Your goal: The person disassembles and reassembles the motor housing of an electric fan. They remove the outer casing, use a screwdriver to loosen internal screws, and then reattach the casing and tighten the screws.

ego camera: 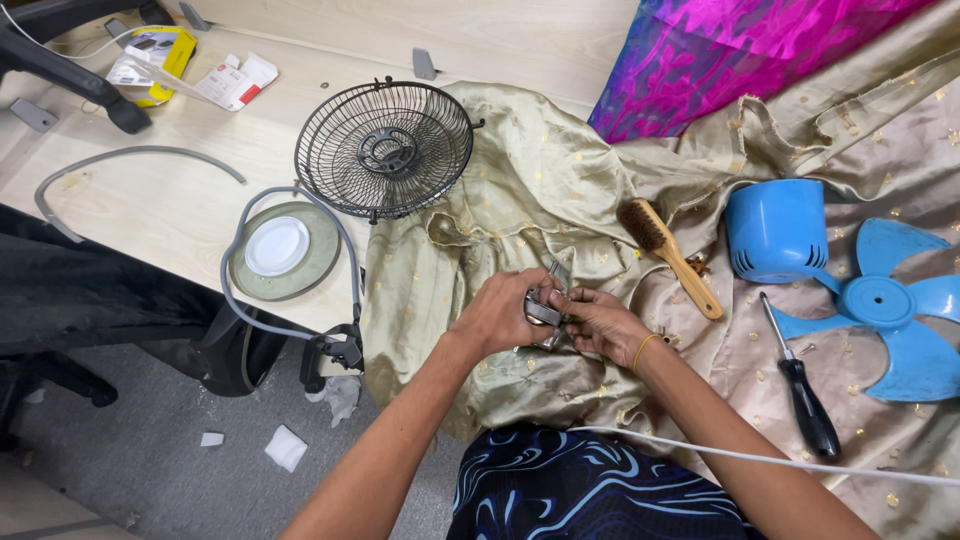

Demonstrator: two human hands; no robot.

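Gripping a small grey metal part [543,312] from both sides, the left hand [500,312] and right hand [603,322] meet over the gold cloth [520,190] that covers the worktop [180,200], fingers curled tight around the part. Behind them lie a black wire fan guard [383,150] and a wooden brush [668,256]; to the right sit a blue housing [778,230], blue fan blades [895,310] and a screwdriver [800,385]

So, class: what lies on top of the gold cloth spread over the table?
On the gold cloth lie a wooden brush, a blue cup-shaped housing, a blue fan blade and a screwdriver. The cloth hides whatever is beneath it.
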